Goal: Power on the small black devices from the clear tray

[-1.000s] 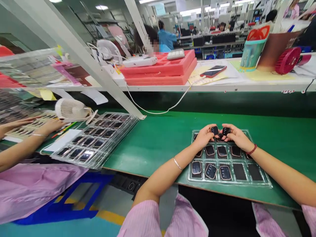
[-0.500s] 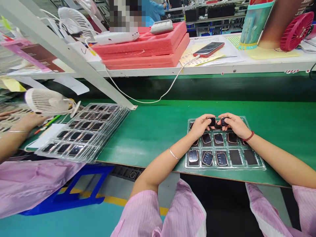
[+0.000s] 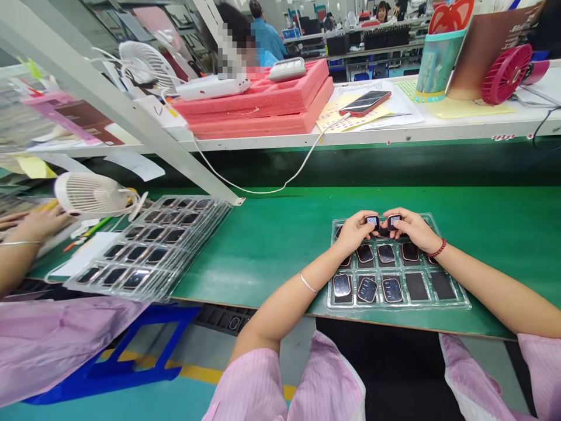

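Observation:
My left hand [image 3: 356,231] grips a small square watch [image 3: 372,221] with a lit screen, above the back row of a clear plastic tray [image 3: 460,299]. Just to its right, my right hand [image 3: 412,227] grips a second watch [image 3: 394,221], its screen lit too. Both watches face up towards me, side by side and a little apart. In the tray lie several dark-screened watches, among them one at the front [image 3: 392,289]. Two front-row compartments at the right hold no watch. My hands hide part of the back row.
Stacked clear trays of watches [image 3: 153,254] lie at the left, beside a white fan [image 3: 90,194] and another person's hand [image 3: 41,225]. A white shelf [image 3: 372,131] with red foam [image 3: 245,108] and a phone [image 3: 364,103] spans the back. A white cable [image 3: 302,169] hangs from it.
The screens of both held watches now show light patterns; they were mostly dark before. The camera view has shifted slightly, so the scene sits a little lower. Both hands still hold the watches.

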{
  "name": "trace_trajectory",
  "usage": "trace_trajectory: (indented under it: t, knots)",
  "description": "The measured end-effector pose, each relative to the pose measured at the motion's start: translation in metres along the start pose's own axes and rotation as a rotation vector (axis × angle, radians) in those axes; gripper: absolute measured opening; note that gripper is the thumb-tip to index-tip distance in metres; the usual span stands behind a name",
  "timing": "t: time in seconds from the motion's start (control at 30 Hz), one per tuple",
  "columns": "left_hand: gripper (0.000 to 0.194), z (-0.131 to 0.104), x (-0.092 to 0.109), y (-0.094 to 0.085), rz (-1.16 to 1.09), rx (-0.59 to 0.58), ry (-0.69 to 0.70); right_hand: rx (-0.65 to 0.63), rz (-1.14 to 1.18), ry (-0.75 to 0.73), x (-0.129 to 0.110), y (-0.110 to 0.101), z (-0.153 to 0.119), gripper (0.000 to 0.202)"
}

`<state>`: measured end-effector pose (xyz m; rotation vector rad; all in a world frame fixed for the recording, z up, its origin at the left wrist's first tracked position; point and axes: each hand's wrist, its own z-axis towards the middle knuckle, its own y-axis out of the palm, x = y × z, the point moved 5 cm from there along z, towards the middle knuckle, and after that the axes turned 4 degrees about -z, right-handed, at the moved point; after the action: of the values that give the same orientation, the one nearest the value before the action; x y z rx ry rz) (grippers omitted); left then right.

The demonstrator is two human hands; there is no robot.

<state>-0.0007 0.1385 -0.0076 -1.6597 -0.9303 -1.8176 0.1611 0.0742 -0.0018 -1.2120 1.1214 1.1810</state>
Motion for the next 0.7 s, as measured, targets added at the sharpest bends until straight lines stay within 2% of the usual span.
trace_trajectory:
  t: [0.1, 0.23, 0.33, 0.43, 0.7]
  knots:
    - [0.036, -0.0002, 0.0, 0.0003, -0.006, -0.009, -0.01, 0.001, 0.027, 0.031, 0.0018, -0.0001, 0.0011, 0.031]
    - [0.039, -0.0006, 0.001, 0.0009, -0.005, -0.007, 0.006, 0.014, 0.022, -0.002, -0.0006, 0.0001, 0.0017, 0.034]
    - [0.034, -0.0004, -0.0003, 0.0001, -0.002, 0.013, 0.003, 0.015, -0.007, -0.017, -0.0011, 0.0023, 0.0012, 0.038]
    - [0.029, 0.0015, -0.0035, -0.0007, 0.026, 0.01, -0.009, 0.006, -0.059, -0.011, 0.0018, 0.0043, 0.0022, 0.033]
    - [0.029, 0.003, -0.0081, -0.0024, 0.05, -0.006, 0.0, 0.005, -0.109, -0.031, 0.0042, 0.0065, 0.0023, 0.031]
